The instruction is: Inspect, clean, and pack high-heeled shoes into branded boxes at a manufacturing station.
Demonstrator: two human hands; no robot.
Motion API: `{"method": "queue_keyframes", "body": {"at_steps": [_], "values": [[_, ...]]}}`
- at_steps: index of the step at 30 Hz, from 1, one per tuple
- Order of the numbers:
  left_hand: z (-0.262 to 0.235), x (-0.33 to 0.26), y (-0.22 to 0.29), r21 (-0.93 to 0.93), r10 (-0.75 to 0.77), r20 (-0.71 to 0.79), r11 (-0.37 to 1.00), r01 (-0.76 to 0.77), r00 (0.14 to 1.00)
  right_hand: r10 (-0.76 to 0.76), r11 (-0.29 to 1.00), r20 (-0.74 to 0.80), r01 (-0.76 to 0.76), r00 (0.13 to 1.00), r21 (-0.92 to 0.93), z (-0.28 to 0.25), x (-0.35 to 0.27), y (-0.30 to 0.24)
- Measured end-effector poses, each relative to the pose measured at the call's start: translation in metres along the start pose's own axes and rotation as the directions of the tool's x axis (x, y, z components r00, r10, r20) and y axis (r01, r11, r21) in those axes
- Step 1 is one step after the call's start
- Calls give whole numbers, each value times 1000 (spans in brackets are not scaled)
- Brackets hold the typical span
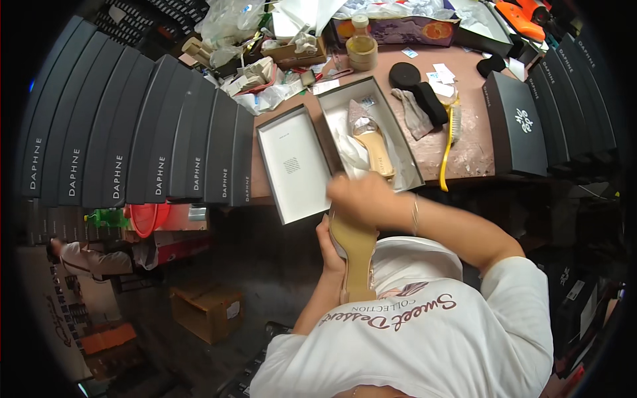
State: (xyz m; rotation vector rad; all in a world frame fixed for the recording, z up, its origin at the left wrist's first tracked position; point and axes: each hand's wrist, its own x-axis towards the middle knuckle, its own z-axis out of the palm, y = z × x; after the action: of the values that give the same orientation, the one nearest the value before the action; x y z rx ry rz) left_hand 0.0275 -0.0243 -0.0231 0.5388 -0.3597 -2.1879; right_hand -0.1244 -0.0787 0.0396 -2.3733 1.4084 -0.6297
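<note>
A shoe [360, 255] with a tan sole is held close to my body, its sole facing up and its low heel toward me. My left hand [329, 247] wraps around the shoe's left side. Over the toe end, my right hand [363, 202] is closed like a fist and blurred by motion; whatever its fingers hold is hidden. Just beyond my hands, an open grey shoe box [415, 174] contains a second pointed shoe [373, 147] with a glittery toe, lying on white tissue paper. Left of it lies the box lid [292, 172], its white inside facing up.
Dark shoe boxes [139, 132] stand in a row at left, with more boxes [521, 126] at right. A yellow-handled brush [448, 146], a black pad [403, 75] and a stocking-like cloth [414, 116] lie on the table [474, 156]. Bottle, tape and clutter fill the back. A cardboard box [206, 312] sits on the floor.
</note>
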Motion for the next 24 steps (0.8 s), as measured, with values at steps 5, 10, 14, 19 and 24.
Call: {"method": "queue_keyframes", "body": {"at_steps": [5, 10, 14, 19, 24], "values": [[2, 4, 3, 177, 73, -197, 984, -37, 978, -370, 929, -77, 370, 926, -3, 17, -54, -9], [4, 5, -4, 86, 37, -150, 996, -24, 988, -188, 976, 148, 201, 971, -81, -3, -50, 4], [8, 4, 7, 225, 58, -43, 973, -47, 997, -281, 953, 79, 288, 956, -98, 3, -47, 6], [14, 3, -7, 92, 115, -184, 991, -100, 976, -195, 974, 136, 208, 971, -91, -4, -35, 0], [14, 0, -8, 13, 81, -308, 997, -81, 948, -161, 975, 253, 194, 954, -111, -19, -20, -10]]}}
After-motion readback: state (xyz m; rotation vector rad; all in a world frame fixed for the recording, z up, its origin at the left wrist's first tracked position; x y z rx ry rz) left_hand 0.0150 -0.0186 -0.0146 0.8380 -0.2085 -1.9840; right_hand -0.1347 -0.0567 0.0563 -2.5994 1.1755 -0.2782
